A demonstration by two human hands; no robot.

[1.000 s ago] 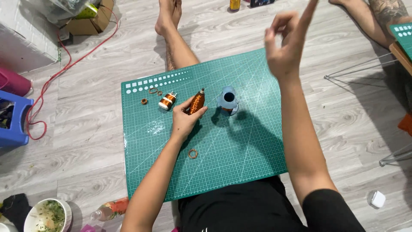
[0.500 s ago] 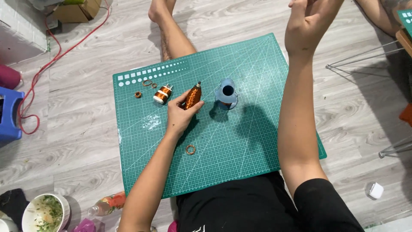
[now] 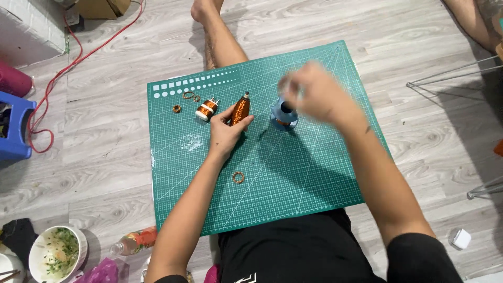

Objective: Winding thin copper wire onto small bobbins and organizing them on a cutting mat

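Copper spool (image 3: pixel 240 109): upright-tilted on the green cutting mat (image 3: pixel 314 173), near its far edge, middle.
Left hand (image 3: pixel 226 133): fingers pinching the copper spool from below.
Right hand (image 3: pixel 314 94): blurred, over the blue spool (image 3: pixel 283 114); grip impossible to tell.
Small white-ended spool (image 3: pixel 207 109): just left of the copper spool.
Wire rings (image 3: pixel 238 177): one mid-mat, others near the far left corner.

A short-sleeved black cloth shirt (image 3: pixel 419 257) is worn, and black cloth shorts (image 3: pixel 285 251) with a small white mark near the bottom. Both arms are bare. No rings or watch are seen on the hands. The right hand (image 3: pixel 314 94) is blurred.
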